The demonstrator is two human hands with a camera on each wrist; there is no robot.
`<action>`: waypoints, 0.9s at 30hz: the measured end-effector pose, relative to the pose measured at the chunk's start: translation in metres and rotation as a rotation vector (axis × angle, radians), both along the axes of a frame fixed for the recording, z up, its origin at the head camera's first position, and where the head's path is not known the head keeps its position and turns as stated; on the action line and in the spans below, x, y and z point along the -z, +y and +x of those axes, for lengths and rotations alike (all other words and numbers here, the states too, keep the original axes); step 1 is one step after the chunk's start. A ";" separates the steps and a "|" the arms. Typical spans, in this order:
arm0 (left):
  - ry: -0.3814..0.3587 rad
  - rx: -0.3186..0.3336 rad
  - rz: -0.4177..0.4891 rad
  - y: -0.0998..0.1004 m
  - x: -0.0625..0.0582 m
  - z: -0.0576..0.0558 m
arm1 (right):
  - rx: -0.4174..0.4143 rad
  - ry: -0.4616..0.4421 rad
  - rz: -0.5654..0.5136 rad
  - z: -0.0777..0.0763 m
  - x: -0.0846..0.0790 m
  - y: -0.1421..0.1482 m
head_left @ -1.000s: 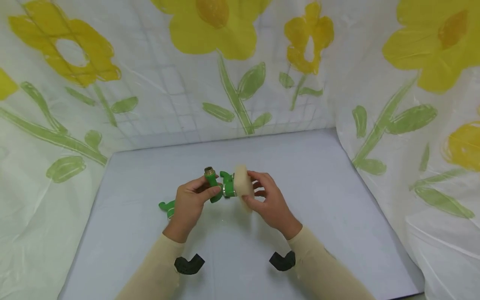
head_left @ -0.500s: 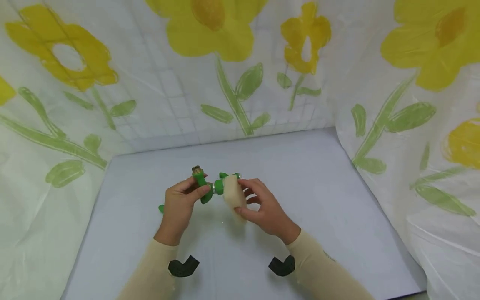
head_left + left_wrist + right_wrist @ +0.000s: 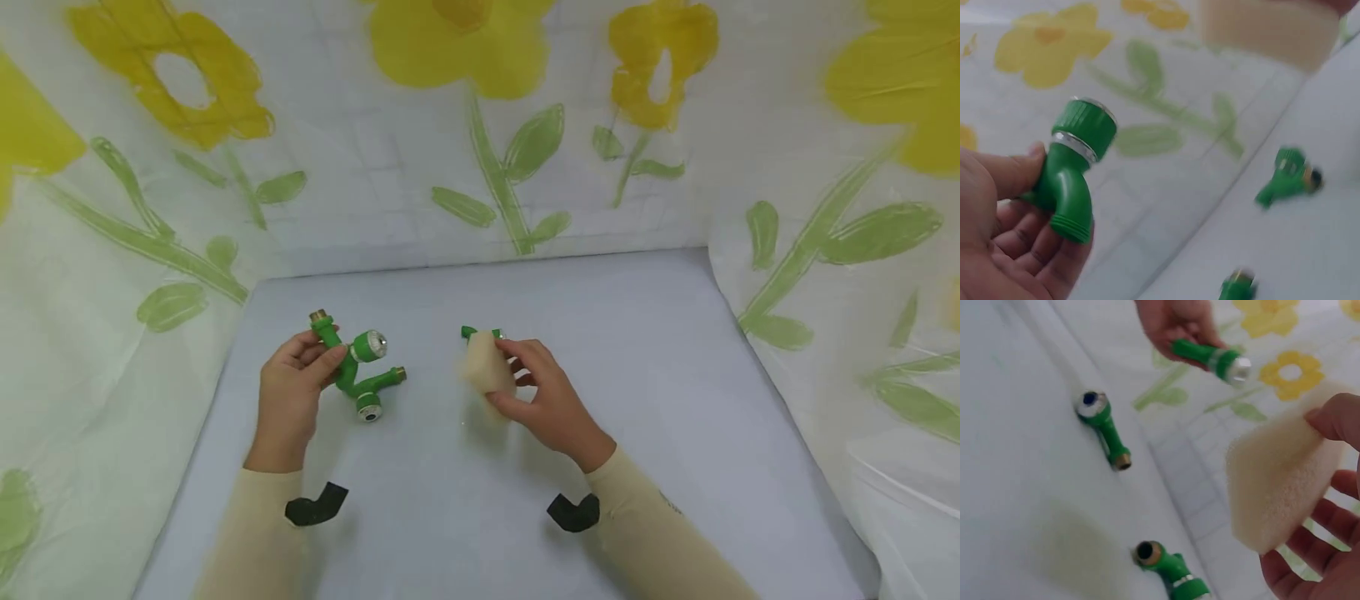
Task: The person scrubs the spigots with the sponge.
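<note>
My left hand (image 3: 287, 396) grips a green plastic tap (image 3: 367, 346) by its body, between thumb and fingers, at the left side of the table. Its ribbed knob, with a silvery ring, shows up close in the left wrist view. Toward the centre, my right hand (image 3: 551, 404) pinches a cream sponge (image 3: 486, 367) by its edge, thumb on one side and fingers on the other. Tap and sponge are apart. A second green tap (image 3: 382, 381) lies just right of the held one. Behind the sponge a third green tap (image 3: 468, 332) is mostly hidden in the head view.
Both loose taps lie on the pale tabletop (image 3: 660, 333); the right wrist view shows the second tap (image 3: 1109, 434) and the third tap (image 3: 1175, 570) apart. White sheeting (image 3: 405, 225) painted with yellow flowers encloses the back and sides. A black curved piece (image 3: 318, 505) sits at each forearm.
My left hand has drawn the tap leftward, away from the sponge. My right hand keeps the sponge near the centre. The second tap, earlier hidden behind my left hand, now shows.
</note>
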State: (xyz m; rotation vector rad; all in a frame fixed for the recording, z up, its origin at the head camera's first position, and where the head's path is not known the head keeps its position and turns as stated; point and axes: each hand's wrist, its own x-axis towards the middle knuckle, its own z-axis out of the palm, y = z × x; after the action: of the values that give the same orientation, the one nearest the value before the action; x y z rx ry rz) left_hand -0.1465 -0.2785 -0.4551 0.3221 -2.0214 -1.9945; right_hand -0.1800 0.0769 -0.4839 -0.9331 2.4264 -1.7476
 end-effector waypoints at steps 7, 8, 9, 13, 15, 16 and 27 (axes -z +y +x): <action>-0.407 -0.031 -0.248 -0.061 0.034 0.024 | 0.078 0.022 0.022 -0.005 -0.005 0.026; -0.460 -0.016 -0.272 -0.068 0.040 0.028 | 0.083 0.023 0.029 -0.006 -0.005 0.028; -0.505 0.001 -0.290 -0.073 0.046 0.032 | 0.089 0.022 0.033 -0.006 -0.007 0.030; -0.578 0.069 -0.323 -0.084 0.058 0.036 | 0.116 0.017 0.029 -0.009 -0.011 0.036; -0.589 0.090 -0.335 -0.086 0.060 0.035 | 0.125 0.007 0.023 -0.009 -0.013 0.036; -0.596 0.097 -0.343 -0.087 0.060 0.034 | 0.126 0.003 0.021 -0.009 -0.013 0.036; -0.687 0.009 -0.413 -0.101 0.063 0.044 | 0.158 0.002 0.002 -0.010 -0.010 0.039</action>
State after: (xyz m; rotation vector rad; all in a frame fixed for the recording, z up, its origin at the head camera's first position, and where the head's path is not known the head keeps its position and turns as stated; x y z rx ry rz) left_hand -0.1026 -0.3798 -0.5178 1.0043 -2.7623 -1.5234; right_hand -0.1898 0.1159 -0.4742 -0.7620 2.5662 -1.7911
